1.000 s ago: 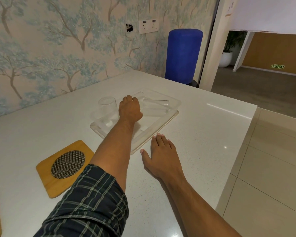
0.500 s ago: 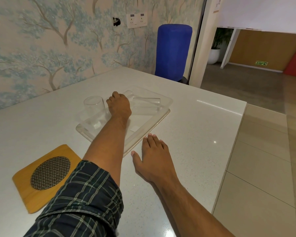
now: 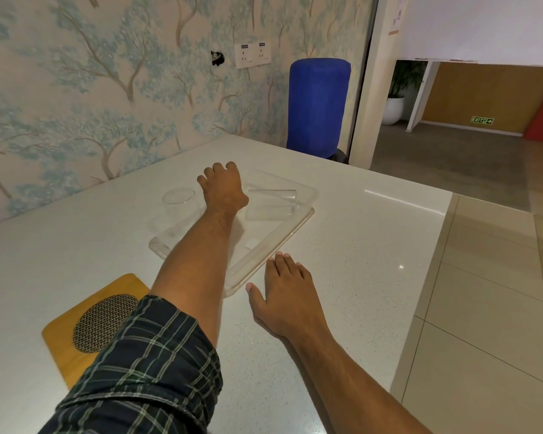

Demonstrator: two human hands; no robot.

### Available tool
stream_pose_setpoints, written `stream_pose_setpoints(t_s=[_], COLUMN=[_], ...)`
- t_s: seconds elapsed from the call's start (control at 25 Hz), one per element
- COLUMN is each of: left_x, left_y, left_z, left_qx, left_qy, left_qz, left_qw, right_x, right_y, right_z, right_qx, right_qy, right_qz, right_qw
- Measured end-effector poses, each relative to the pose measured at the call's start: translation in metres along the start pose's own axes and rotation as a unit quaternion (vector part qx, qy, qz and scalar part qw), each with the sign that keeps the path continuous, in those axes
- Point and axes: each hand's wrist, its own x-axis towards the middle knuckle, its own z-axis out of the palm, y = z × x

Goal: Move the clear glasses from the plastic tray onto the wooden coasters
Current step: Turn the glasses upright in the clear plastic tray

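Observation:
A clear plastic tray (image 3: 282, 242) lies on the white table (image 3: 358, 245). At its left end a clear glass (image 3: 178, 202) stands upright. A second clear glass (image 3: 271, 204) lies on its side at the right end. My left hand (image 3: 223, 187) hovers palm down over the tray between them, fingers curled, its right edge by the lying glass's end. What is under the palm is hidden. My right hand (image 3: 287, 296) lies flat on the table at the tray's near corner, fingers apart. A wooden coaster (image 3: 76, 324) with a mesh centre lies near left, partly under my sleeve.
A wallpapered wall runs along the table's left and far side. A tall blue cylinder (image 3: 318, 104) stands behind the far corner. The table's right edge (image 3: 420, 292) drops to a tiled floor.
My left hand has shifted slightly farther into the tray, between the two glasses. The right hand has stayed flat on the table. The view has swung a little.

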Motion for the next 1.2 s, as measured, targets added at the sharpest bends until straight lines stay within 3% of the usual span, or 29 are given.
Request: stream_pose_setpoints(t_s=[0.28, 1.0, 1.08, 1.2], left_x=[0.002, 0.000, -0.003, -0.008], left_y=[-0.001, -0.003, 0.001, 0.014], left_z=[0.000, 0.002, 0.004, 0.010], left_qx=[-0.095, -0.094, -0.044, 0.017], left_qy=[0.018, -0.063, -0.039, 0.079], left_qz=[-0.051, -0.095, -0.072, 0.105], left_qw=[0.994, 0.989, 0.996, 0.991], right_x=[-0.006, -0.003, -0.004, -0.004], right_y=[0.009, 0.002, 0.002, 0.002], right_z=[0.011, 0.007, 0.006, 0.005], right_qx=[0.000, -0.001, 0.000, -0.001], right_qy=[-0.017, -0.020, -0.019, -0.016], right_qz=[0.005, -0.002, -0.004, -0.007], right_qw=[1.000, 1.000, 1.000, 1.000])
